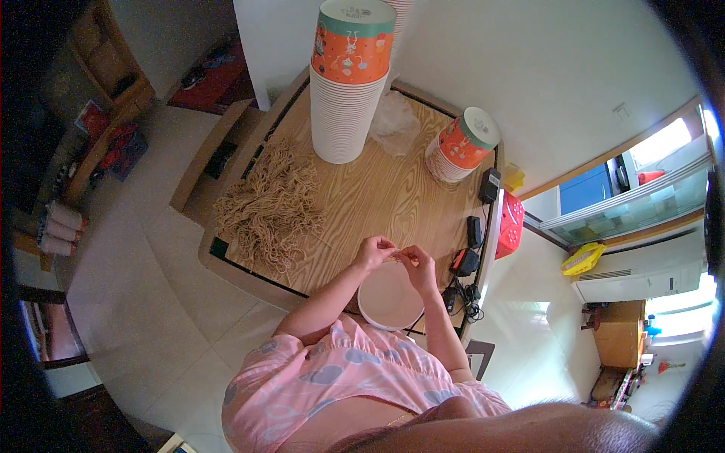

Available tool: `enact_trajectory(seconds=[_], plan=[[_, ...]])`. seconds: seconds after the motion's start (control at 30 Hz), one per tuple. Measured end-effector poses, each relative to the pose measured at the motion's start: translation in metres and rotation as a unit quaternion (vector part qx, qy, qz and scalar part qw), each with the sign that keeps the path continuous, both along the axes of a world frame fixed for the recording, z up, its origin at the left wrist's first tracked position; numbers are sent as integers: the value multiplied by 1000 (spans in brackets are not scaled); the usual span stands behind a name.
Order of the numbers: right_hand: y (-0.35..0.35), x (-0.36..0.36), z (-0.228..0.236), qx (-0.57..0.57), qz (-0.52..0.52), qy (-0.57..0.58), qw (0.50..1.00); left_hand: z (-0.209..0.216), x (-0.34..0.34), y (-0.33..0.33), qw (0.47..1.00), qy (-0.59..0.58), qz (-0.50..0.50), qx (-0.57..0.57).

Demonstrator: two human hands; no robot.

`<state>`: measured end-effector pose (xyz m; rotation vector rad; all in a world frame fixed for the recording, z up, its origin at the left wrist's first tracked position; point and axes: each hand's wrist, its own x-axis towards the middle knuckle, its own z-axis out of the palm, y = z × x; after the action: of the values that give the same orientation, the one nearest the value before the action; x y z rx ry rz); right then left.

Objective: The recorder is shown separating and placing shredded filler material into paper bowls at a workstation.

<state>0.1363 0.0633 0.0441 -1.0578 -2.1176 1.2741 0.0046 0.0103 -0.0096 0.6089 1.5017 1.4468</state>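
A white paper bucket (390, 298) sits at the table's near edge, against my body, its mouth facing up. At its far rim, my left hand (374, 253) and my right hand (418, 266) meet with fingers pinched together. Whatever lies between the fingertips is too small to make out; it may be at the rim itself. Left of the hands lies a loose heap of tan twine cords (276, 208). Beyond them rises a tall stack of nested paper buckets (346, 113), upside down, the top one printed orange and green.
A shorter stack of printed buckets (463, 143) stands at the far right, near a crumpled clear plastic bag (394, 124). Black power adapters (465, 262) and tangled cables line the table's right edge. Past that edge is a red plastic basket (510, 224). A wall bounds the far side.
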Motion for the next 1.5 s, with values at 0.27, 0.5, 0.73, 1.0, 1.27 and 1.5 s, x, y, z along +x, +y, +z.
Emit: enact_trajectory(seconds=[0.27, 0.5, 0.73, 1.0, 1.27, 1.5], plan=[[1, 1, -7, -13, -4, 9, 1000, 9, -5, -5, 997, -28, -66, -40], [2, 1, -6, -1, -4, -7, 1000, 2, -2, -6, 993, -97, -54, 29], [4, 2, -10, -12, 3, 9, 1000, 1, -2, -6, 996, -68, -50, 11], [4, 2, -11, -33, 12, 19, 999, 4, -3, -6, 997, -57, -53, -7], [3, 2, -8, -30, 9, 22, 999, 21, -4, -8, 996, -48, -70, -18], [3, 0, -7, -20, -9, 23, 999, 11, -4, -11, 993, -90, -77, 19]])
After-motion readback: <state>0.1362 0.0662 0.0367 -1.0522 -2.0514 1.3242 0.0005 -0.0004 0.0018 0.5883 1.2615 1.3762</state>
